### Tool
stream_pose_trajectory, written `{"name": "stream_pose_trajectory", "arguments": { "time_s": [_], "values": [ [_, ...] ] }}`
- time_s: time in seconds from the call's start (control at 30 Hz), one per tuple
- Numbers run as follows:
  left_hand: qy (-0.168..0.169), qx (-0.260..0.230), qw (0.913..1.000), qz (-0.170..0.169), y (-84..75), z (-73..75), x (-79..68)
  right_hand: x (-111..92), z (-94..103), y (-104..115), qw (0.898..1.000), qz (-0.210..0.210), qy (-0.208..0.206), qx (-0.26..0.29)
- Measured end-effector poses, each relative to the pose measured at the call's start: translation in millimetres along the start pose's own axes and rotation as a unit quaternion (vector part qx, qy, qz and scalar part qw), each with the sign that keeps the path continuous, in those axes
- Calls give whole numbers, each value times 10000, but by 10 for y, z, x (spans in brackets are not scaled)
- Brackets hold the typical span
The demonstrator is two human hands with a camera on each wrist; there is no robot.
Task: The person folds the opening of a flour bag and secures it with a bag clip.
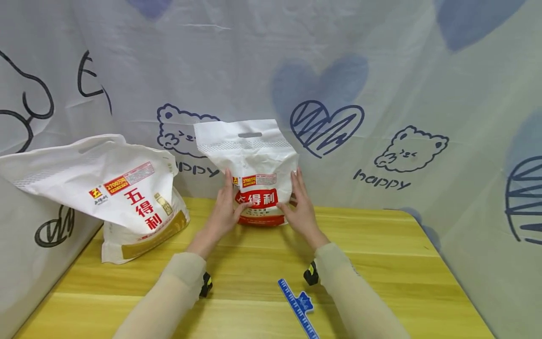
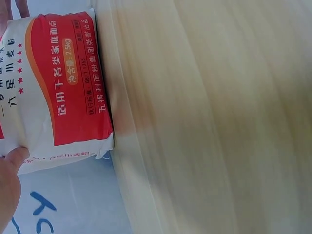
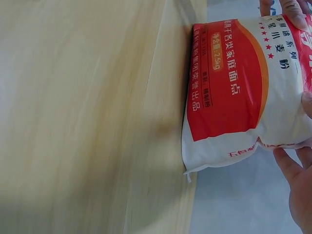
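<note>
A white and red flour bag (image 1: 254, 160), marked 2.5kg, stands upright at the back of the table, its top flap with the handle slot raised. My left hand (image 1: 224, 209) holds its left side, with the thumb on the front. On the opposite side my right hand (image 1: 301, 209) grips it the same way, fingers along the edge and thumb on the front. In the left wrist view the bag's red lower front (image 2: 73, 83) meets the tabletop. The right wrist view shows fingers of my right hand (image 3: 297, 190) at the bag's side.
A larger white flour bag (image 1: 139, 202) with a gold bottom band leans at the left of the wooden table (image 1: 381, 263). A long blue strip (image 1: 296, 306) with white marks and a small figure-shaped tab lies near the front. A printed cloth (image 1: 237, 61) hangs behind.
</note>
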State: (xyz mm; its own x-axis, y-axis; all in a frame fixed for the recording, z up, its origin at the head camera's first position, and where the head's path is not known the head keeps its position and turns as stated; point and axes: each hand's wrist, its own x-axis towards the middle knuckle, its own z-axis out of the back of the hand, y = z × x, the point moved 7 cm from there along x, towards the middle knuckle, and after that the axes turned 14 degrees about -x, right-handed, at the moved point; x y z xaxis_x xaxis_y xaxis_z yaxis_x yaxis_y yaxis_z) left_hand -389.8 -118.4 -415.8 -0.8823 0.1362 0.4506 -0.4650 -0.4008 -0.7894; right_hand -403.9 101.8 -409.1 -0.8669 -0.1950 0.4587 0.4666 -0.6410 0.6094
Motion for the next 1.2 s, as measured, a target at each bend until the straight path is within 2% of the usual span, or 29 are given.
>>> {"name": "stream_pose_trajectory", "arguments": {
  "time_s": [0.2, 0.67, 1.2],
  "values": [
    [41, 5, 9999, -125, -66, -192, 43, -42, 143, -134, 9999, -101, 6, 93],
    [69, -70, 9999, -106, -244, -641, 111, -151, 517, -406, 9998, -196, -40, -10],
    [97, -63, 9998, -185, -502, -1140, 169, -268, 932, -730, 9993, -50, -120, -339]
  ]
}}
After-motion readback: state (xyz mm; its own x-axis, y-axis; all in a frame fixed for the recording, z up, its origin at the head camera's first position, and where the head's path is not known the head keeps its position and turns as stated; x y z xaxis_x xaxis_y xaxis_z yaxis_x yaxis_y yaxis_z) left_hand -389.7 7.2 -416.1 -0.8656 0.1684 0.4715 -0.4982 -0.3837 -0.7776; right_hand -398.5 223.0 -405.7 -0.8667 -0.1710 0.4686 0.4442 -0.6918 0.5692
